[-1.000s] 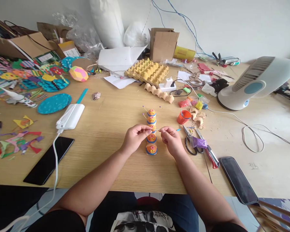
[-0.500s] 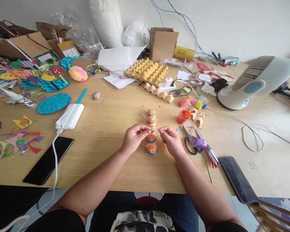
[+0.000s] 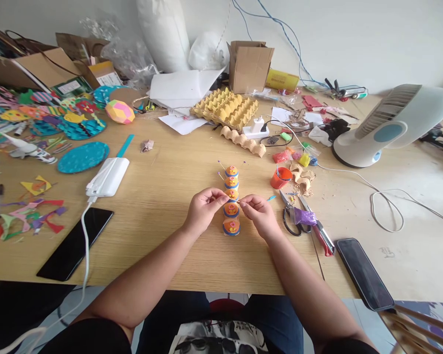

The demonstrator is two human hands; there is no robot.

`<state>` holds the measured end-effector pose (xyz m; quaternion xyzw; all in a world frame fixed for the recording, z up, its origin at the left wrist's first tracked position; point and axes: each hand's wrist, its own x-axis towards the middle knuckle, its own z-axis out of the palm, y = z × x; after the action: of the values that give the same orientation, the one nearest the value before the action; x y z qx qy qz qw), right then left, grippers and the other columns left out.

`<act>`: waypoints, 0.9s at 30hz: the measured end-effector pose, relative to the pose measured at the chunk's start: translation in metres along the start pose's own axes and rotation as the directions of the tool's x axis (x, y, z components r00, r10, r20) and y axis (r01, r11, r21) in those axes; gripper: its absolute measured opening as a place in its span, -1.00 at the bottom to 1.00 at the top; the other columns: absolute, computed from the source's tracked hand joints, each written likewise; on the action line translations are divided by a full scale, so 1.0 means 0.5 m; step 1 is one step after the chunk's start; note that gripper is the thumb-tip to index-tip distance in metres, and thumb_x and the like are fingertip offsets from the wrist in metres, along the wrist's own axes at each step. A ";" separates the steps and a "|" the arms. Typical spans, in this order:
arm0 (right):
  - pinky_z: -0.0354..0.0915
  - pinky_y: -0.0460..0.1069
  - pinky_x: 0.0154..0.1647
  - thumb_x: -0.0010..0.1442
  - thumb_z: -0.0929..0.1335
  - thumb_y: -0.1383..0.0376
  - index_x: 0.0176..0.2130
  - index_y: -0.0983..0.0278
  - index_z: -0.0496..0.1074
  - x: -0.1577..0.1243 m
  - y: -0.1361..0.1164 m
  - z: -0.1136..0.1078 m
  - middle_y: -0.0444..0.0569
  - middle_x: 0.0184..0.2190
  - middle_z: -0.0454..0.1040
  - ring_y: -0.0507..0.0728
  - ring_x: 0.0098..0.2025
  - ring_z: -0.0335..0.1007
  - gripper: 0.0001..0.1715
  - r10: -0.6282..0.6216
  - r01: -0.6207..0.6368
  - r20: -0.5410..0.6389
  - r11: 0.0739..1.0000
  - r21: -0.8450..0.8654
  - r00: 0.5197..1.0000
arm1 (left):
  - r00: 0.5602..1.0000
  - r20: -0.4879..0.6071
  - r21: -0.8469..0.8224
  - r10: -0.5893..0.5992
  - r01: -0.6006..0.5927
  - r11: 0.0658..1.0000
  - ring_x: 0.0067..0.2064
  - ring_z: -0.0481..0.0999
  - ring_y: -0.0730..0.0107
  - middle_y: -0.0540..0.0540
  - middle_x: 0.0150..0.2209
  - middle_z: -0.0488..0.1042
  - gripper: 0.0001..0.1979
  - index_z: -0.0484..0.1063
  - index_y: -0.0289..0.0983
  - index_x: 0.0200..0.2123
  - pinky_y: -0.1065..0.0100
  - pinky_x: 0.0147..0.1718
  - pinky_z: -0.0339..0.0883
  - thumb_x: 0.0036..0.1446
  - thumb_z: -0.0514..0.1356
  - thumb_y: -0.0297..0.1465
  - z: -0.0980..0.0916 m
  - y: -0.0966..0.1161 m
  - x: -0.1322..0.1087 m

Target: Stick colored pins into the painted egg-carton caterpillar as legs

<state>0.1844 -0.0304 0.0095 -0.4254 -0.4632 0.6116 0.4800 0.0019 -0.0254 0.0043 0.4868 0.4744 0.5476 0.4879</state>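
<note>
Between the pinched fingertips of my left hand [image 3: 205, 209] and my right hand [image 3: 258, 212] is a thin pale toothpick [image 3: 235, 200]. My hands hold it over the middle of a row of orange domes [image 3: 231, 210] shaped like egg-carton cups. Blue bands run round their lower edges, and small pink and yellow pieces decorate their tops. At the far end of the row, thin sticks with purple tips [image 3: 221, 175] stand out to the sides. My fingers partly cover the middle dome.
Right of my hands are an orange cup [image 3: 280, 178], black-handled scissors [image 3: 291, 223], a purple packet [image 3: 304, 217], a red utility knife [image 3: 325, 241] and a phone [image 3: 364, 273]. A white fan [image 3: 387, 123] stands further back. Leftward lie a power bank [image 3: 108, 177] and a black phone [image 3: 76, 244].
My right hand has come slightly nearer my left, and the gap between their fingertips is smaller. The toothpick now slants a little. The camera view has shifted slightly.
</note>
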 end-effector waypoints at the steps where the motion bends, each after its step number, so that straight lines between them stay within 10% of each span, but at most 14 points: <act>1: -0.02 -0.08 -0.53 0.02 0.53 -0.02 -0.41 0.25 0.47 0.000 0.001 -0.001 -0.20 -0.60 0.27 -0.04 -0.56 0.03 -0.59 0.004 -0.004 0.003 1.000 0.012 1.000 | 1.000 0.019 -0.032 -0.009 0.010 0.999 -0.34 0.46 0.40 -0.06 -0.39 0.57 -0.70 0.59 -0.25 -0.36 0.37 -0.29 0.32 0.02 0.41 -0.12 -0.001 0.001 0.000; 21: 0.02 -0.07 -0.53 0.04 0.50 -0.06 -0.40 0.24 0.44 0.003 0.002 -0.014 -0.19 -0.60 0.26 -0.02 -0.54 0.06 -0.56 -0.037 0.037 0.004 0.999 -0.039 0.999 | 0.975 0.150 0.205 0.166 -0.195 0.959 -0.26 0.52 0.36 -0.10 -0.27 0.61 -0.79 0.63 -0.24 -0.26 0.38 -0.27 0.34 0.19 0.31 -0.22 -0.018 0.027 0.005; 27: 0.18 -0.02 -0.42 0.17 0.44 0.01 -0.32 0.25 0.53 0.001 -0.014 -0.029 -0.07 -0.46 0.41 0.06 -0.42 0.27 -0.66 -0.217 0.210 0.030 0.886 -0.414 0.976 | 0.967 0.154 0.264 0.203 -0.239 0.934 -0.37 0.42 0.43 -0.05 -0.39 0.55 -0.81 0.60 -0.25 -0.33 0.39 -0.39 0.25 0.21 0.29 -0.25 -0.020 0.028 0.005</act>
<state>0.1995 -0.0270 0.0131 -0.4692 -0.6223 0.4393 0.4467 -0.0093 -0.0242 0.0178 0.6346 0.4580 0.4948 0.3777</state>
